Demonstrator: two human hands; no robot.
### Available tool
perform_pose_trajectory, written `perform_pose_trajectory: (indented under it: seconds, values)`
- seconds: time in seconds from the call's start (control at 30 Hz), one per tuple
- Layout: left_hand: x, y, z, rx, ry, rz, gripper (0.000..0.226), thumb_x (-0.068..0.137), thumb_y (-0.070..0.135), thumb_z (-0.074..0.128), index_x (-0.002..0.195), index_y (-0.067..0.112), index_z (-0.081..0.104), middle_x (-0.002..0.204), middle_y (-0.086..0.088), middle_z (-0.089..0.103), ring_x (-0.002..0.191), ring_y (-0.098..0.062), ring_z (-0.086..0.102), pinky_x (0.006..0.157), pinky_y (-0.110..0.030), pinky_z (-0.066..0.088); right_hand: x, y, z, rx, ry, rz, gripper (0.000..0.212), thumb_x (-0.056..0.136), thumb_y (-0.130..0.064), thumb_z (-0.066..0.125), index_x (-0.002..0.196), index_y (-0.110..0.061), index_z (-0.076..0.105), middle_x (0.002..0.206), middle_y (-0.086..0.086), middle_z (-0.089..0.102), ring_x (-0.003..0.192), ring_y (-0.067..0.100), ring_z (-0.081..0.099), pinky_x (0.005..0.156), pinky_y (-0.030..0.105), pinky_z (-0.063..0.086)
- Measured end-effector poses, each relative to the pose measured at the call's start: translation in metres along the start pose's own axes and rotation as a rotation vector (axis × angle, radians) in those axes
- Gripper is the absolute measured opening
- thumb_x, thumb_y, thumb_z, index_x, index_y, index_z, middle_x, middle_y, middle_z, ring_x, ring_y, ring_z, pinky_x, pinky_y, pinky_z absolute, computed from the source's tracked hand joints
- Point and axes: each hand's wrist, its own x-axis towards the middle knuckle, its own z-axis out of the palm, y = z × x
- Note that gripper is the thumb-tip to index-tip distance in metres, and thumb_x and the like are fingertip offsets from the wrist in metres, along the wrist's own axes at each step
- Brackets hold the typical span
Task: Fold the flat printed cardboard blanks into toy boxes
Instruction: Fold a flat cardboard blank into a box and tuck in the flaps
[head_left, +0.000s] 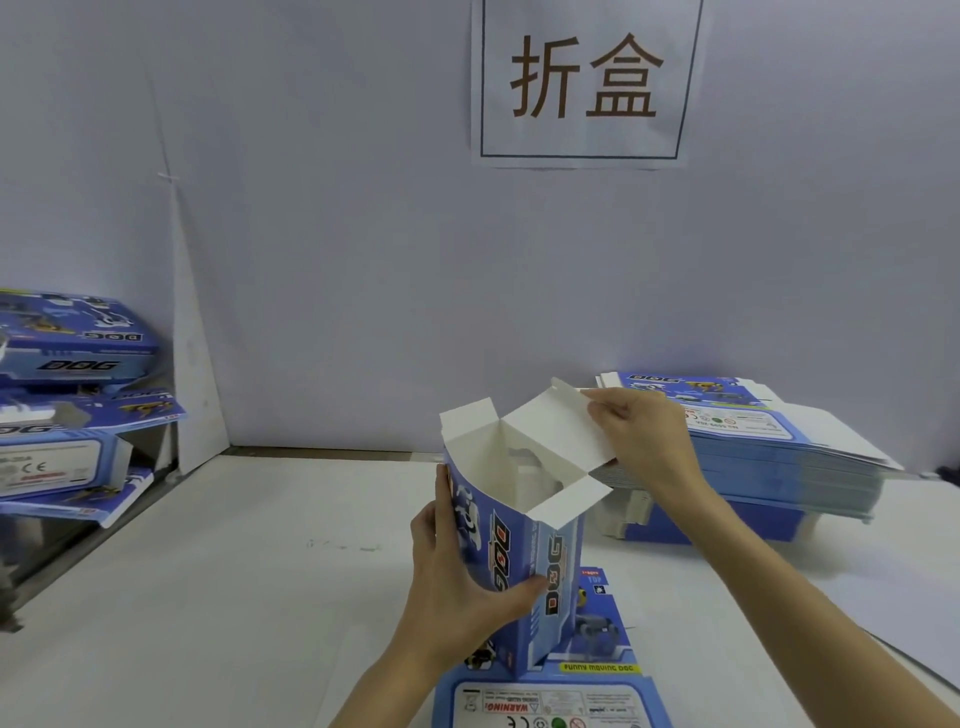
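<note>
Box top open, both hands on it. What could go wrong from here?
1. Right hand pinches the lid while both side flaps stand open; closing it first may trap them outside.
2. Left hand grips the box mid-body; squeezing could skew it.
3. A blank lies under it and may crease.

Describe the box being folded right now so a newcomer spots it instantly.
Under the wall sign, on the white table, one blue box stands upright between both hands: the left hand grips its side, the right hand pinches its lid flap. Unlike the flat blanks stacked on the right and the folded boxes piled on the left, its top gapes open, white inside.
</note>
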Motion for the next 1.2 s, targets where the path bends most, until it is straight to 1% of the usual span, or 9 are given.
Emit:
perform_pose_trajectory:
  seconds: [0.17, 0.23, 0.3, 0.43, 0.6, 0.8, 0.93, 1.03, 1.2]
  values:
    - [0.000, -0.005, 0.001, 0.038, 0.008, 0.005, 0.114, 0.061, 0.048, 0.084, 0.125, 0.065, -0.009, 0.115, 0.029, 0.016, 0.117, 0.001, 0.035, 0.072, 0.005, 0.038, 0.009, -0.014, -0.007, 0.716, -0.044, 0.564, 0.024, 0.090, -0.030, 0.065, 0.074, -0.017, 0.076, 0.069, 0.002, 0.071, 0.064, 0.016, 0.065, 0.052, 0.028, 0.054]
    - [0.001, -0.005, 0.001, 0.024, 0.004, 0.006, 0.114, 0.060, 0.050, 0.083, 0.125, 0.066, -0.008, 0.115, 0.029, 0.015, 0.118, 0.002, 0.037, 0.071, 0.006, 0.038, 0.011, -0.017, -0.007, 0.945, -0.061, 0.746, 0.006, 0.090, -0.016, 0.065, 0.088, -0.011, 0.069, 0.080, 0.008, 0.070, 0.072, 0.022, 0.065, 0.053, 0.032, 0.054]
    - [0.001, -0.006, 0.002, 0.017, 0.001, 0.004, 0.114, 0.061, 0.048, 0.084, 0.118, 0.074, -0.011, 0.114, 0.031, 0.019, 0.118, 0.009, 0.036, 0.070, 0.006, 0.039, 0.012, -0.018, -0.005, 0.962, -0.098, 0.812, 0.019, 0.089, -0.004, 0.062, 0.107, -0.007, 0.058, 0.094, 0.015, 0.063, 0.081, 0.028, 0.061, 0.066, 0.043, 0.052]
    - [0.000, -0.010, 0.001, 0.058, 0.002, 0.023, 0.117, 0.061, 0.048, 0.085, 0.120, 0.072, -0.013, 0.114, 0.037, 0.016, 0.117, 0.016, 0.031, 0.071, 0.007, 0.038, 0.007, -0.020, 0.005, 0.754, -0.178, 0.741, 0.032, 0.091, 0.008, 0.053, 0.112, -0.013, 0.065, 0.088, 0.009, 0.061, 0.075, 0.023, 0.057, 0.090, 0.042, 0.050]
    - [-0.001, -0.006, 0.001, 0.053, 0.007, 0.002, 0.112, 0.056, 0.058, 0.080, 0.115, 0.077, -0.013, 0.112, 0.048, 0.012, 0.117, 0.013, 0.034, 0.072, 0.006, 0.038, 0.008, -0.023, 0.006, 0.789, -0.147, 0.682, 0.022, 0.090, 0.002, 0.057, 0.102, -0.012, 0.068, 0.089, 0.009, 0.064, 0.076, 0.023, 0.060, 0.068, 0.034, 0.053]
    - [-0.006, 0.002, 0.002, 0.189, 0.102, -0.005, 0.123, 0.050, 0.072, 0.074, 0.128, 0.060, -0.020, 0.142, 0.014, 0.018, 0.121, 0.003, 0.021, 0.100, -0.023, 0.033, 0.003, -0.020, 0.004, 0.818, -0.092, 0.586, 0.011, 0.093, -0.016, 0.058, 0.102, -0.014, 0.064, 0.091, 0.006, 0.063, 0.076, 0.020, 0.061, 0.061, 0.030, 0.052]
    - [-0.013, 0.015, 0.003, 0.153, 0.244, -0.173, 0.137, 0.036, 0.082, 0.067, 0.125, 0.056, -0.033, 0.143, 0.005, 0.017, 0.132, -0.017, 0.023, 0.107, -0.041, 0.037, -0.034, 0.006, 0.003, 0.911, -0.043, 0.397, 0.034, 0.095, -0.022, 0.051, 0.128, -0.019, 0.050, 0.118, 0.005, 0.063, 0.098, 0.019, 0.064, 0.076, 0.031, 0.051]
    - [-0.019, 0.019, 0.012, 0.180, 0.256, -0.175, 0.137, 0.031, 0.098, 0.046, 0.128, 0.046, -0.035, 0.144, 0.003, 0.011, 0.133, -0.017, 0.015, 0.111, -0.039, 0.031, -0.089, 0.029, 0.017, 0.680, -0.269, 0.197, 0.067, 0.069, -0.016, 0.059, 0.134, -0.027, 0.046, 0.131, -0.001, 0.059, 0.119, 0.015, 0.058, 0.081, 0.021, 0.050]
    - [-0.028, 0.021, 0.027, 0.189, 0.314, -0.160, 0.128, 0.033, 0.097, 0.039, 0.135, 0.046, -0.018, 0.143, -0.007, 0.020, 0.127, -0.016, 0.018, 0.109, -0.042, 0.032, -0.135, 0.049, 0.033, 0.617, -0.417, 0.179, 0.082, 0.073, -0.055, 0.069, 0.143, -0.042, 0.028, 0.144, -0.013, 0.046, 0.127, 0.004, 0.050, 0.091, 0.017, 0.048]
